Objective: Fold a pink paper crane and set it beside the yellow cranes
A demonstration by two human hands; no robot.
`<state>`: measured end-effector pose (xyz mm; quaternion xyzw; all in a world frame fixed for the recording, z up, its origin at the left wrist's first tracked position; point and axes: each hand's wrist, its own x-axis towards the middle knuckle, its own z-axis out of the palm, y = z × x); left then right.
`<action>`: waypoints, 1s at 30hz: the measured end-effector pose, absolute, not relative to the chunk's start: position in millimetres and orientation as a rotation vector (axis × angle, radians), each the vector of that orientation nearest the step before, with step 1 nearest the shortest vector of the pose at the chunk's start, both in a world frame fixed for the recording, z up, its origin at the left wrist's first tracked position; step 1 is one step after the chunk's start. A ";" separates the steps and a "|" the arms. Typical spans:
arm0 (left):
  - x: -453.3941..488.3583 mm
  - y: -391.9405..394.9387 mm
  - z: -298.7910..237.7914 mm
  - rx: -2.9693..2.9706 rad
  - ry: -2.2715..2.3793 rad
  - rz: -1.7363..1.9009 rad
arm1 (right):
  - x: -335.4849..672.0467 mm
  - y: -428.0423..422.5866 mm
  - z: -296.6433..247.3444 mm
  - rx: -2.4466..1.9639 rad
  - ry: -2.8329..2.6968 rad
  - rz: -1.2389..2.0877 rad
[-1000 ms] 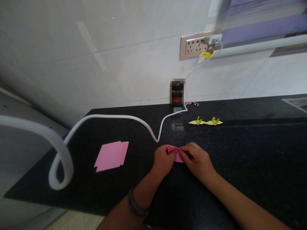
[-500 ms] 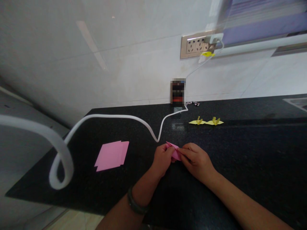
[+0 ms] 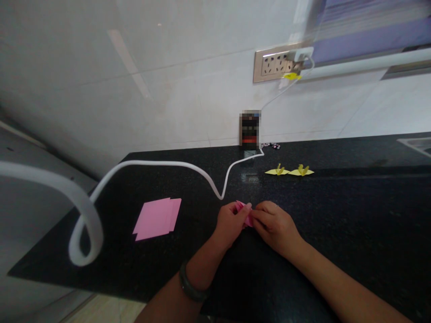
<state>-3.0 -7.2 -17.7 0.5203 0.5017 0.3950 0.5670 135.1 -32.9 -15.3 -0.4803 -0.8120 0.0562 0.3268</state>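
Note:
Between my two hands is a small folded piece of pink paper (image 3: 248, 220), held just over the dark counter. My left hand (image 3: 232, 223) grips its left side, with the thumb lying across the top of the folds. On the right edge, my right hand (image 3: 274, 223) pinches the paper between thumb and fingers. Both hands cover much of the paper, so its full shape is hidden. Left of my hands lies a loose stack of pink paper sheets (image 3: 156, 219). Beyond my right hand two yellow folded paper birds (image 3: 289, 172) sit side by side.
A thick white cable (image 3: 161, 163) loops over the black counter (image 3: 202, 264) and bends down close beyond my hands. A phone with a blurred screen (image 3: 249, 130) leans on the tiled wall. Above it is a socket panel (image 3: 269, 65) with a charger plugged in.
My left thumb has shifted right and up over the pink paper, covering more of it. My right hand stays nearly in place at the paper's right edge.

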 end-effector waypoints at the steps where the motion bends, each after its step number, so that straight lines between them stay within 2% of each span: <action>1: -3.3 -6.9 -18.9 1.230 1.189 0.936 | 135.2 -32.8 -15.1 -1.254 -2.130 0.148; 5: -5.4 -5.9 -21.2 1.280 1.207 0.965 | 135.2 -33.3 -13.2 -1.261 -2.097 0.199; 12: -7.4 -6.6 -13.4 1.326 1.220 1.117 | 129.7 -35.0 -14.8 -1.460 -1.683 0.543; 15: -7.3 -7.4 -11.9 1.332 1.194 1.188 | 128.9 -34.3 -16.9 -1.446 -1.672 0.611; 30: -2.1 -14.1 -17.1 1.343 1.010 1.061 | 137.6 -34.0 -14.1 -1.277 -1.887 0.290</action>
